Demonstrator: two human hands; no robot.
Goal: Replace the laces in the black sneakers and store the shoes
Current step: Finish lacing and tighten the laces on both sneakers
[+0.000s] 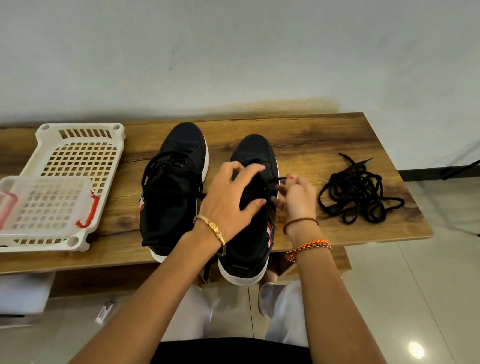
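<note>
Two black sneakers with white soles stand side by side on the wooden table [307, 135], toes away from me. The left sneaker [176, 188] is laced with a black lace. My left hand [231, 201] grips the top of the right sneaker [253, 151], fingers and thumb curled over its opening and tongue. My right hand [297, 198] is at that shoe's right side and pinches a black lace end [276, 180] near the eyelets. A loose tangle of black laces [357, 198] lies on the table to the right.
A white perforated plastic rack [79, 153] lies at the table's left, with a clear lidded box with red clips [35, 204] on it. Tripod legs [475, 167] stand on the tiled floor at the right. My knees are under the table's front edge.
</note>
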